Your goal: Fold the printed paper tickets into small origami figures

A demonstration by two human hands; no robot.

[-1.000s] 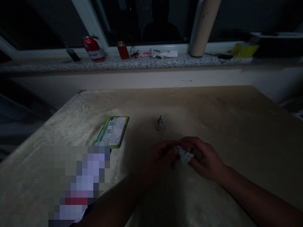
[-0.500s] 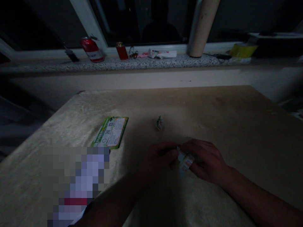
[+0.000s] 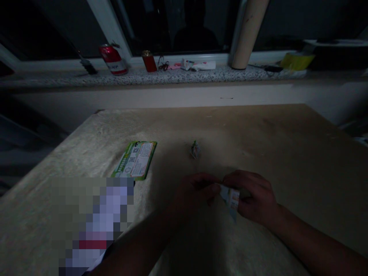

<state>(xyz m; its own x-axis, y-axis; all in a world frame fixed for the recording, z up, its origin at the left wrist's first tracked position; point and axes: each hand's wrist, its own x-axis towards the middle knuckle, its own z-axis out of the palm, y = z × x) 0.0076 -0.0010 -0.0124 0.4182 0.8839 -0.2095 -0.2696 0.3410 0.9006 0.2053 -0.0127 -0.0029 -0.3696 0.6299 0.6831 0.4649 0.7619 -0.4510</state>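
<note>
Well in from the far edge of the surface (image 3: 287, 153), nearer than the small crumpled item (image 3: 195, 150), locate the printed paper piece (image 3: 230, 197), with the grip of the left hand (image 3: 198, 189) clamped on its upper left corner; treat closure of the right hand (image 3: 254, 195), against the opposite side, as impossible to tell in the dim light. Compared with half a second earlier, note the paper piece shifted right, more of its face exposed and one corner hanging lower; judge this a probable spreading-out, with handling unfinished.
</note>
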